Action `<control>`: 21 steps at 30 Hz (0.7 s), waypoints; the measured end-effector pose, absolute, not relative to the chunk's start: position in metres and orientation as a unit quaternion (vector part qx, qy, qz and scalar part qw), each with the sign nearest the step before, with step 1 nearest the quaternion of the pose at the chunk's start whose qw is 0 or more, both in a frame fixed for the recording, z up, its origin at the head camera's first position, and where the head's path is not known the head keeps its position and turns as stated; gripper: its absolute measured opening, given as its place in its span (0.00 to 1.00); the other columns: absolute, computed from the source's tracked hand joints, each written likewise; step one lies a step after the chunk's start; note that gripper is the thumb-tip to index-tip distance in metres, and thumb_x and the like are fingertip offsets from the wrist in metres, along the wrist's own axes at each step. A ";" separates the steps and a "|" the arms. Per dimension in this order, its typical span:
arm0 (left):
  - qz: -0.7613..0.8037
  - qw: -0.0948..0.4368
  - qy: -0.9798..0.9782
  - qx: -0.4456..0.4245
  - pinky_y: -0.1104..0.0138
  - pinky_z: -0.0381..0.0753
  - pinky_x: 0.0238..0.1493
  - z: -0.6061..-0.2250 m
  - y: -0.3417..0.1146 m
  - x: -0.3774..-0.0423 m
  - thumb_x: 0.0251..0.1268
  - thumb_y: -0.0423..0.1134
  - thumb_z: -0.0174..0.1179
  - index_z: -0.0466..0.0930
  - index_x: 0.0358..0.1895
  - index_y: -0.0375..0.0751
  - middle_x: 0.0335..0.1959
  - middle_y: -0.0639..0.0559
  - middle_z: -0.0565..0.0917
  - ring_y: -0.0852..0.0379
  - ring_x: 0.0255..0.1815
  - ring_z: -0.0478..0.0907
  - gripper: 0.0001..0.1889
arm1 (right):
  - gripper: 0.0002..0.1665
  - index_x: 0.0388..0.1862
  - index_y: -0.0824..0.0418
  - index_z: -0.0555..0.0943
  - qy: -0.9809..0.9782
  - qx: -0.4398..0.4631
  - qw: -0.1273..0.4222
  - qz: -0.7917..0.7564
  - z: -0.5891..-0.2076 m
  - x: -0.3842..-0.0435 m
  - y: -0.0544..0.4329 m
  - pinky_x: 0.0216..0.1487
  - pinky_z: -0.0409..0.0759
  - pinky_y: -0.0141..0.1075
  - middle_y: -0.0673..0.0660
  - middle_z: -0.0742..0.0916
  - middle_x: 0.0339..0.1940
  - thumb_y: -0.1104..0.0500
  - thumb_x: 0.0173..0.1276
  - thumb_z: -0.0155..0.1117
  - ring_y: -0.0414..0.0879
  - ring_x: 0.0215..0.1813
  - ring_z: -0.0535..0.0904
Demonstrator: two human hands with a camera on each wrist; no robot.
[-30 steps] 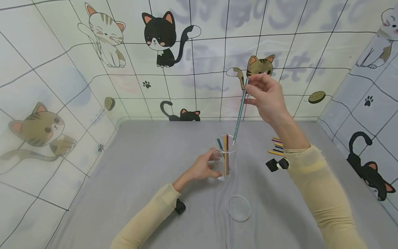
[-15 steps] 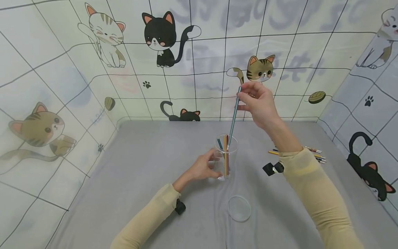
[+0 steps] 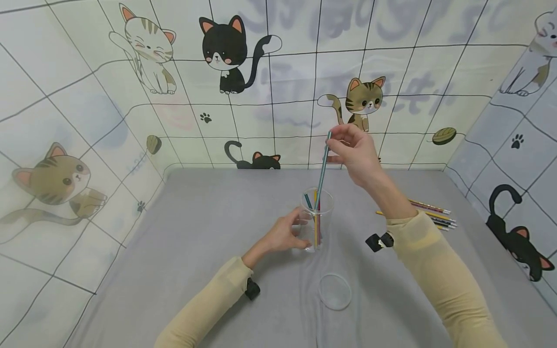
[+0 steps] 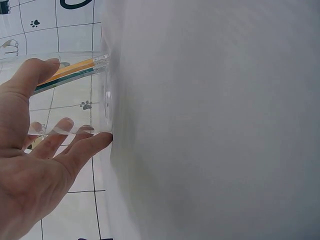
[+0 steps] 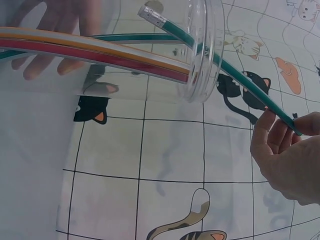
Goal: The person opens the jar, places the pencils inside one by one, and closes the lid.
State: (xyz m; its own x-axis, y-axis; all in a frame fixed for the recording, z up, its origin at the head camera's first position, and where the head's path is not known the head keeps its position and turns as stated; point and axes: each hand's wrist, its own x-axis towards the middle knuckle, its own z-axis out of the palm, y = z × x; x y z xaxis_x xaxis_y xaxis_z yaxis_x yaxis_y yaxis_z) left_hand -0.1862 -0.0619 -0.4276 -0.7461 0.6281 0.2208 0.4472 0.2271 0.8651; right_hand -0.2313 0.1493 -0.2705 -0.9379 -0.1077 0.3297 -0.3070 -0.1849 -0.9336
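Observation:
A clear plastic cup (image 3: 326, 220) stands upright on the table. My left hand (image 3: 282, 233) grips its side low down, with the thumb and fingers around the wall. Inside lean a yellow pencil (image 5: 100, 44), a red pencil (image 5: 125, 65) and a green one. Above the cup, my right hand (image 3: 353, 153) pinches another green pencil (image 3: 322, 174) near its top end between thumb and fingertips. That pencil slants down through the mouth, and its silver eraser end (image 5: 152, 15) is inside the rim. The left wrist view shows the left fingertips (image 4: 102, 140) near the cup's base.
Several loose pencils (image 3: 435, 220) lie on the grey tablecloth (image 3: 209, 270) at the right, partly behind the right forearm. A clear round lid (image 3: 335, 292) lies in front of the cup. Cat-patterned cloth walls (image 3: 296, 121) enclose the back and sides.
My right hand has moved down and left, bringing the green pencil's lower end further into the cup. The left hand and cup have stayed in place. More loose pencils show beside the right forearm.

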 end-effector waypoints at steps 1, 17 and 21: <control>0.517 0.086 0.779 0.345 0.42 0.78 0.56 -0.434 -0.062 -0.190 0.50 0.22 0.71 0.61 0.70 0.33 0.63 0.31 0.75 0.32 0.63 0.73 0.42 | 0.10 0.43 0.63 0.77 -0.636 0.164 0.066 0.751 -0.272 -0.231 0.149 0.39 0.87 0.37 0.54 0.79 0.36 0.74 0.69 0.59 0.45 0.40 0.77; 0.495 0.082 0.799 0.333 0.56 0.81 0.56 -0.462 -0.060 -0.206 0.49 0.27 0.74 0.62 0.72 0.44 0.63 0.45 0.77 0.45 0.63 0.76 0.44 | 0.09 0.46 0.65 0.75 -0.668 0.167 0.048 0.723 -0.289 -0.228 0.144 0.42 0.87 0.39 0.56 0.79 0.38 0.72 0.70 0.59 0.45 0.40 0.76; 0.493 0.081 0.800 0.333 0.56 0.81 0.55 -0.462 -0.060 -0.206 0.49 0.27 0.75 0.62 0.72 0.44 0.63 0.45 0.77 0.45 0.63 0.76 0.45 | 0.09 0.48 0.68 0.74 -0.679 0.166 0.043 0.713 -0.292 -0.227 0.143 0.42 0.86 0.40 0.57 0.79 0.40 0.72 0.71 0.59 0.45 0.41 0.77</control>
